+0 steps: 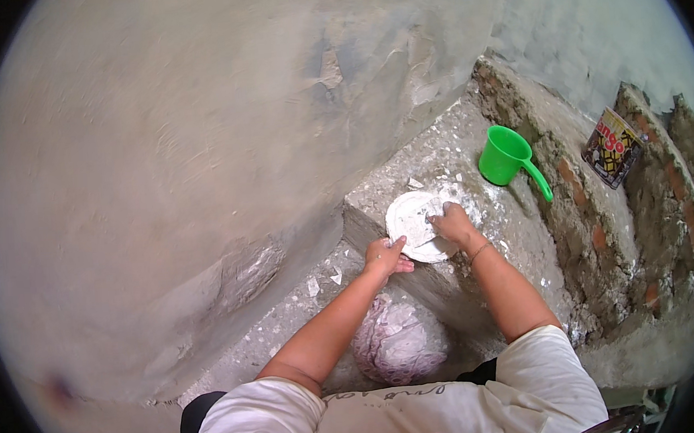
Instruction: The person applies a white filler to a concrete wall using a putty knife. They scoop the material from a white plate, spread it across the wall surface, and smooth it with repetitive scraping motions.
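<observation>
A round, shallow white dish (397, 212) coated with white paste sits at the edge of a rough concrete step. My left hand (386, 257) grips its near-left rim, thumb on top and fingers underneath. Over the dish, my right hand (454, 223) is closed on a flat pale piece (426, 229) that lies against the paste; its exact kind is hard to make out. White powder and smears surround the dish. A green plastic dipper (501, 157) stands on the step, beyond my right hand, its handle pointing right.
A crumpled, whitish round bundle (398, 343) lies below the dish, close to my body. Rough concrete steps (589, 224) with exposed brick rise to the right, with a printed dark packet (614, 148) on one. A plastered wall (158, 165) borders the left. White flakes (313, 286) dot the lower step.
</observation>
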A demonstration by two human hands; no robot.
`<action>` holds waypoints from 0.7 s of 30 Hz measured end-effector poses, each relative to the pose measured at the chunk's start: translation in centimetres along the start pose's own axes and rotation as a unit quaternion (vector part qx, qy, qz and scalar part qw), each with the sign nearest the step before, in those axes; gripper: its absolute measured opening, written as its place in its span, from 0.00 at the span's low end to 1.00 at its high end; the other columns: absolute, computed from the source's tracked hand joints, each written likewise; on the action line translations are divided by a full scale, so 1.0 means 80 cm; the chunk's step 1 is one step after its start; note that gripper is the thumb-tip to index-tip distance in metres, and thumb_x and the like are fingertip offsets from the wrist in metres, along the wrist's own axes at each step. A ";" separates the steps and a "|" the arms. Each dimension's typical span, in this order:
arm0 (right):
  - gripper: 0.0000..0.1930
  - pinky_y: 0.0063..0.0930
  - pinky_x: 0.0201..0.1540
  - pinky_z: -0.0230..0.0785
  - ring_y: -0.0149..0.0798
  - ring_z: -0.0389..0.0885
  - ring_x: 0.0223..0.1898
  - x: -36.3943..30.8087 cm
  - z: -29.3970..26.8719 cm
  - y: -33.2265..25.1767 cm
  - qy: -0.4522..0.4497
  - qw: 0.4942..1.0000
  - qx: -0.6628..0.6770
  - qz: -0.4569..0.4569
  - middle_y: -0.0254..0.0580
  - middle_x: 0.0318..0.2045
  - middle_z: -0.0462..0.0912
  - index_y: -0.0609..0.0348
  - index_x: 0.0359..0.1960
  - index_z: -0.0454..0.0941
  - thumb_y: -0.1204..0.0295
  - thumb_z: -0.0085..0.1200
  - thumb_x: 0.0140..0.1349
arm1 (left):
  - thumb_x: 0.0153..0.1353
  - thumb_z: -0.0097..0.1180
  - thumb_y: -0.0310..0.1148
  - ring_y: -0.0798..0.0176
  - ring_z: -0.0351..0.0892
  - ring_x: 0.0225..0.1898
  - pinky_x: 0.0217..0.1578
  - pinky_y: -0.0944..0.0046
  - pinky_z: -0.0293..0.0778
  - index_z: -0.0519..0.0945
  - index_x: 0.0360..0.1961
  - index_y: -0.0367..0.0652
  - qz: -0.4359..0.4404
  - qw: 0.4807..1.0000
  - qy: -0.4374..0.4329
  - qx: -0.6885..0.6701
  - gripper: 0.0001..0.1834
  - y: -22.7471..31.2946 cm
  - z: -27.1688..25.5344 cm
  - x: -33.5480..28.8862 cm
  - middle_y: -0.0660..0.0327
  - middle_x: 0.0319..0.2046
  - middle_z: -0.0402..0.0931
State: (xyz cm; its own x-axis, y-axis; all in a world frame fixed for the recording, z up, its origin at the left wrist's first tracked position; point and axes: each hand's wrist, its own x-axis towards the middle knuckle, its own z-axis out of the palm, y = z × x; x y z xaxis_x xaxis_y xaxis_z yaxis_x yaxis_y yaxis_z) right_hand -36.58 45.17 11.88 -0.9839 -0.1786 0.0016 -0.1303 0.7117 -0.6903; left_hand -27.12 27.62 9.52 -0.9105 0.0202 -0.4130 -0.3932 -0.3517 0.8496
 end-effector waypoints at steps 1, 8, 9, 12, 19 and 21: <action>0.21 0.37 0.39 0.71 0.53 0.80 0.37 0.003 -0.003 0.007 0.002 1.000 0.000 0.002 0.64 0.32 0.79 0.76 0.36 0.76 0.65 0.60 0.50 | 0.63 0.52 0.36 0.53 0.80 0.22 0.22 0.62 0.81 0.71 0.37 0.24 0.000 1.000 -0.002 0.002 0.18 -0.001 0.001 0.001 0.46 0.24 0.75; 0.13 0.27 0.17 0.59 0.28 0.68 0.17 0.000 -0.025 0.000 -0.066 0.996 0.030 0.044 0.37 0.19 0.74 0.69 0.27 0.74 0.70 0.61 0.51 | 0.62 0.54 0.39 0.53 0.80 0.22 0.22 0.61 0.81 0.70 0.38 0.24 -0.015 0.999 -0.023 0.030 0.22 0.000 -0.002 0.002 0.44 0.26 0.75; 0.13 0.27 0.17 0.59 0.28 0.68 0.17 -0.001 -0.027 -0.004 -0.086 0.994 0.033 0.056 0.37 0.19 0.74 0.69 0.27 0.74 0.70 0.61 0.51 | 0.61 0.54 0.40 0.53 0.80 0.22 0.22 0.61 0.81 0.69 0.38 0.24 -0.014 0.999 -0.023 0.034 0.23 -0.001 -0.004 0.003 0.43 0.26 0.75; 0.12 0.26 0.17 0.58 0.28 0.68 0.17 0.005 -0.017 0.015 -0.060 0.997 0.018 0.035 0.37 0.18 0.74 0.69 0.29 0.74 0.70 0.61 0.51 | 0.62 0.53 0.39 0.55 0.79 0.19 0.19 0.62 0.80 0.72 0.36 0.26 -0.005 0.999 -0.018 0.037 0.20 -0.006 -0.001 0.005 0.47 0.24 0.75; 0.14 0.25 0.20 0.61 0.28 0.70 0.20 -0.003 -0.024 0.001 -0.081 0.992 0.067 0.067 0.36 0.21 0.75 0.71 0.32 0.75 0.70 0.59 0.53 | 0.62 0.54 0.41 0.56 0.78 0.20 0.20 0.62 0.80 0.70 0.39 0.27 -0.015 0.996 -0.043 0.075 0.22 -0.002 -0.006 0.006 0.48 0.27 0.75; 0.14 0.25 0.20 0.61 0.28 0.70 0.20 -0.009 -0.030 -0.010 -0.089 0.992 0.065 0.067 0.36 0.22 0.76 0.71 0.33 0.75 0.70 0.59 0.53 | 0.62 0.53 0.41 0.57 0.78 0.20 0.20 0.63 0.79 0.70 0.39 0.27 -0.023 0.996 -0.041 0.077 0.22 0.001 -0.008 0.005 0.48 0.27 0.75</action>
State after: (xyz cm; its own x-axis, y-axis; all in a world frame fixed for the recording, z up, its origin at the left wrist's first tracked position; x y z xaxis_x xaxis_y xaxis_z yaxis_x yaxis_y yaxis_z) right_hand -36.08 46.40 14.17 -0.9527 -0.2137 -0.2160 0.0281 0.6459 -0.7629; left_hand -27.41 27.04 9.22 -0.8957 0.1121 -0.4302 -0.4445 -0.2010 0.8730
